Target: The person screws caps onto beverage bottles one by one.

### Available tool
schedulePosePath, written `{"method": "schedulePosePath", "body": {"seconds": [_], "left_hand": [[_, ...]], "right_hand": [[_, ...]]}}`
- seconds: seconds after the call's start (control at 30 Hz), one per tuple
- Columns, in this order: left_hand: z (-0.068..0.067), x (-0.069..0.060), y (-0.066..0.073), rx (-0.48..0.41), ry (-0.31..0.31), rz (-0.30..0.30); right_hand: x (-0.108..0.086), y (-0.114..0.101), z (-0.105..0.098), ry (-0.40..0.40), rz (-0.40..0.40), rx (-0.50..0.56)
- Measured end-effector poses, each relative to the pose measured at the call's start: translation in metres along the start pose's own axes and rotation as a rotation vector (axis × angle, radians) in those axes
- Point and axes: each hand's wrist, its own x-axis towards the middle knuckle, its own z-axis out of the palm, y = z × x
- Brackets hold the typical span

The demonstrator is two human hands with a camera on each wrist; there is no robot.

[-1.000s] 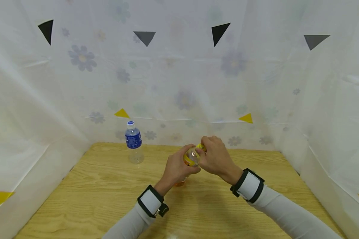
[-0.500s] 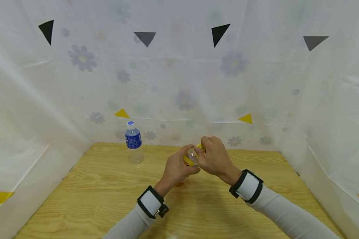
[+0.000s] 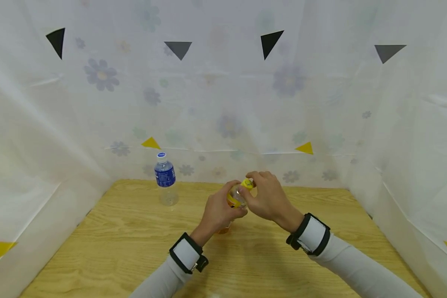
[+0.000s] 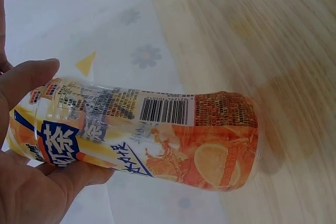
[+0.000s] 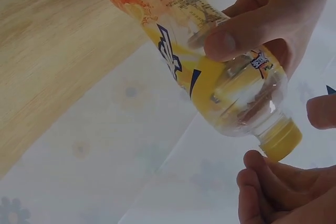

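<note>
My left hand [image 3: 220, 209] grips a clear plastic bottle [image 4: 178, 140] around its upper part, above the table. Its label is orange and yellow, with a barcode on one side. A yellow cap [image 5: 282, 140] sits on the bottle's neck. My right hand [image 3: 271, 198] is around the cap with thumb and fingers spread apart. In the right wrist view a fingertip [image 5: 254, 158] lies at the cap's edge, touching or very near it, while the thumb [image 5: 322, 112] stands clear. The bottle leans, its cap toward my right hand.
Another bottle [image 3: 165, 176], clear with a blue label and white cap, stands upright at the back left of the wooden table [image 3: 119, 240]. White flowered sheeting [image 3: 227, 95] encloses the back and both sides, with black, grey and yellow triangles on it.
My right fingers have loosened and spread from the yellow cap, which now shows more fully. The left hand keeps its grip on the bottle. The head view has shifted slightly.
</note>
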Motion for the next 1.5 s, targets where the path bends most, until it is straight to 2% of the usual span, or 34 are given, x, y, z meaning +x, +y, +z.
{"method": "schedulePosePath", "body": {"seconds": [0.13, 0.4, 0.53, 0.67, 0.8, 0.97, 1.07, 1.23, 1.5], "left_hand": [[-0.001, 0.000, 0.000, 0.013, -0.006, -0.007], [-0.004, 0.002, 0.000, 0.009, -0.012, -0.026], [-0.009, 0.007, -0.004, -0.014, 0.003, -0.079], [-0.022, 0.017, -0.013, -0.063, 0.074, -0.156], [-0.043, 0.033, -0.026, -0.068, 0.179, -0.200], [-0.070, 0.053, -0.044, -0.021, 0.315, -0.237], [-0.080, 0.061, -0.055, 0.003, 0.383, -0.266], [-0.084, 0.064, -0.073, 0.018, 0.452, -0.305], [-0.078, 0.059, -0.090, 0.006, 0.493, -0.328]], "right_hand": [[-0.003, -0.002, 0.000, -0.040, 0.029, 0.005], [-0.005, -0.001, 0.001, -0.072, 0.068, -0.005], [-0.007, 0.002, 0.000, -0.098, 0.090, -0.012], [-0.009, 0.006, 0.000, -0.147, 0.124, -0.012], [-0.013, 0.012, 0.004, -0.181, 0.155, 0.013], [-0.016, 0.019, 0.008, -0.206, 0.178, 0.040], [-0.016, 0.022, 0.010, -0.233, 0.192, 0.043], [-0.018, 0.026, 0.015, -0.279, 0.208, 0.051], [-0.024, 0.026, 0.019, -0.316, 0.215, 0.059]]}}
